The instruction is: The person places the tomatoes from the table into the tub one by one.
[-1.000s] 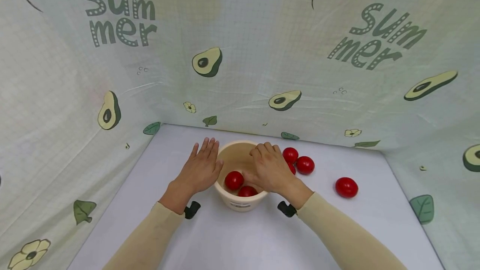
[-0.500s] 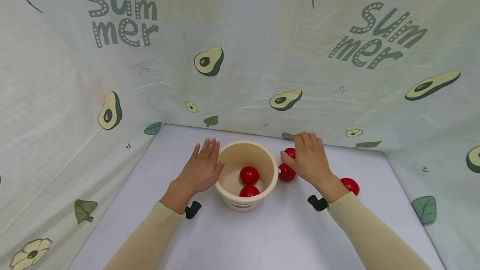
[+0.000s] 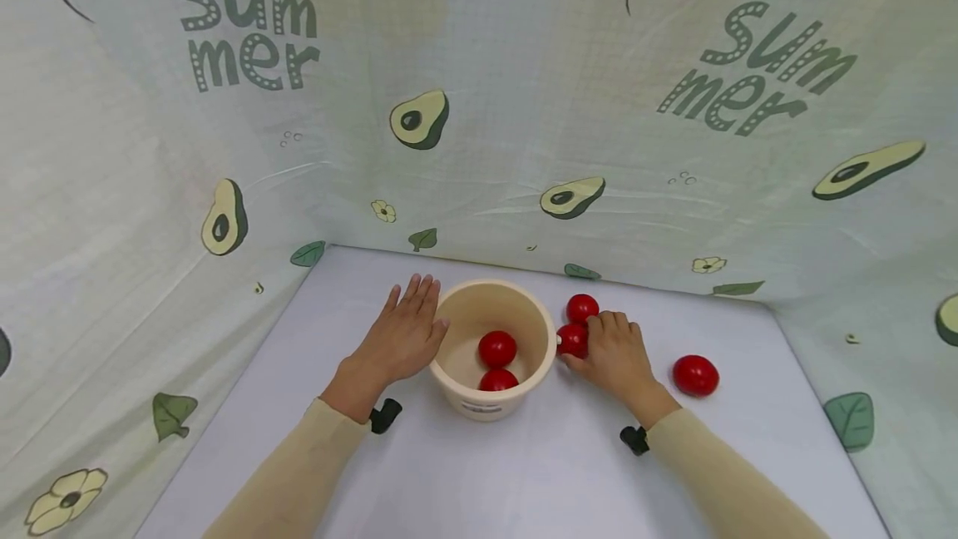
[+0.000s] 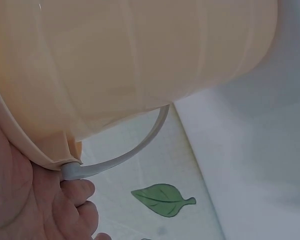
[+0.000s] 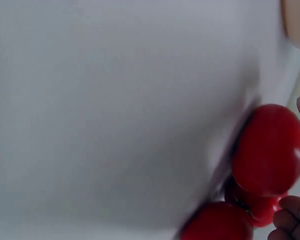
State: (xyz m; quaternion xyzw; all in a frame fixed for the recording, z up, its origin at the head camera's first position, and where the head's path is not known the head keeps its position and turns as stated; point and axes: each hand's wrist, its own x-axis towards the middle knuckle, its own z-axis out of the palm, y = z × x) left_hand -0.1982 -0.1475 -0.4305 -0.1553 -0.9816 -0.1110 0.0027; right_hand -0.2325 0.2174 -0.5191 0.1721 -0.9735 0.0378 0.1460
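Left hand (image 3: 399, 338) touches bucket (image 3: 479, 306); tomato (image 3: 572, 341) at right hand (image 3: 617, 358), grip unclear.

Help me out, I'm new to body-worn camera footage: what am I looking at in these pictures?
No machine here: a person works bare-handed. The wide picture was taken from the head, looking forward and down; the close ones from each wrist. On the flat white table stands a round cream plastic bucket holding two shiny, rounded red tomato-like items. The straight-fingered left hand touches the bucket. The right hand reaches around a third red item outside it; I cannot tell whether it is gripped. One more red item lies just beyond, another apart at the right.
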